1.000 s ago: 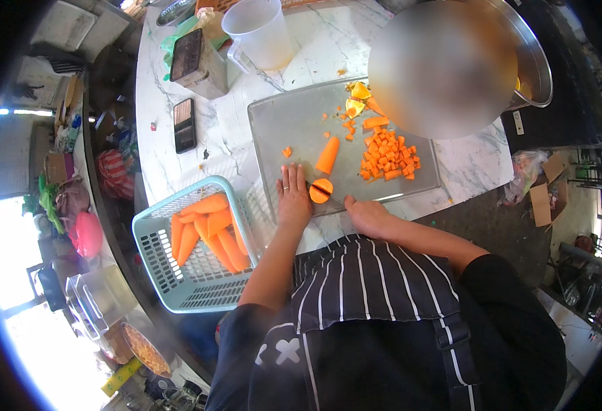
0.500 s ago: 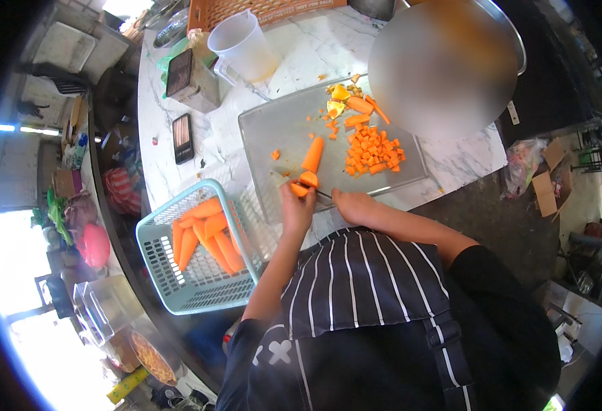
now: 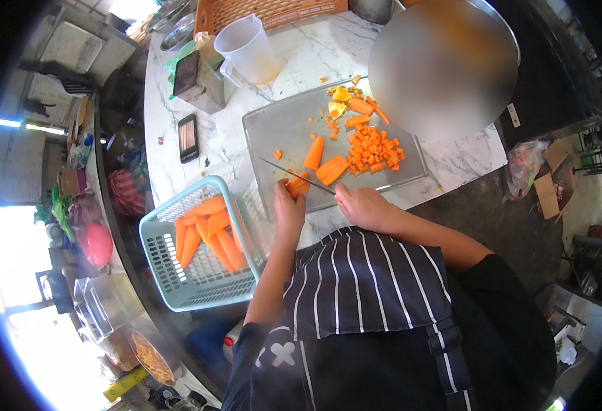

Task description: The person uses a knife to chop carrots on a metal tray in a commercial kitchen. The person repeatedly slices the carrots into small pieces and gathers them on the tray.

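My left hand [image 3: 289, 211] grips a piece of carrot [image 3: 298, 183] at the near edge of the grey cutting board [image 3: 273, 133]. In my right hand [image 3: 361, 206] is a knife [image 3: 294, 175], its thin dark blade slanting up and left, just beyond the held piece. Right of the blade lies a cut carrot portion [image 3: 332, 169], and a thicker carrot piece [image 3: 314, 153] lies behind the blade. Diced carrot [image 3: 375, 148] is heaped on the board's right side. Carrot sticks [image 3: 360, 106] and yellowish scraps [image 3: 339, 101] lie at its far end.
A light-blue plastic basket [image 3: 208, 301] with several peeled carrots stands at the left. Farther back are a phone [image 3: 188, 138], a metal tin [image 3: 199, 83], a measuring jug [image 3: 248, 49] and an orange crate [image 3: 280, 12]. A large metal bowl [image 3: 518, 42], partly blurred, stands at the far right.
The knife has come up out of the carrot, its full blade now showing. A cut portion now lies right of the blade. My right hand has shifted slightly right.
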A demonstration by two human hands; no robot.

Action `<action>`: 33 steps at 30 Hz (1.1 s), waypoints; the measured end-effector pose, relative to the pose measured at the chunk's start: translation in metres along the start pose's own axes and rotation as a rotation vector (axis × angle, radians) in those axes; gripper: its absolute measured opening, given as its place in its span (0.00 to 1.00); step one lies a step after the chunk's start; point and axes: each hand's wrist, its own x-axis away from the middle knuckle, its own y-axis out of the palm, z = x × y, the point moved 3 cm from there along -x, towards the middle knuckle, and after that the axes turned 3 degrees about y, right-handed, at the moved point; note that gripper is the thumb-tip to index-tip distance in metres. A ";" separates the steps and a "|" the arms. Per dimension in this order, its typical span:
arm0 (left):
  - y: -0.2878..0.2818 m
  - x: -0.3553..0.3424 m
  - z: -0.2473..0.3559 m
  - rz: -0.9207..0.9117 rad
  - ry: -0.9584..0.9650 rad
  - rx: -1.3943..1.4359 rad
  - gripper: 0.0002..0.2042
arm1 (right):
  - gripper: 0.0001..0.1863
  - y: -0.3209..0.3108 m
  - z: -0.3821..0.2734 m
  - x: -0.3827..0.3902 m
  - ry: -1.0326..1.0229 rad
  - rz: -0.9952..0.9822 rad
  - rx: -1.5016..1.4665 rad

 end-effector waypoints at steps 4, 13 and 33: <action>-0.003 -0.008 0.001 0.017 0.097 -0.187 0.14 | 0.11 0.000 -0.003 0.007 0.034 -0.046 0.018; -0.004 -0.011 -0.011 -0.127 -0.001 -0.295 0.15 | 0.10 0.005 -0.009 0.016 0.026 -0.122 0.077; -0.003 -0.003 0.006 -0.223 -0.069 -0.377 0.12 | 0.11 0.006 -0.021 0.002 0.144 -0.387 0.119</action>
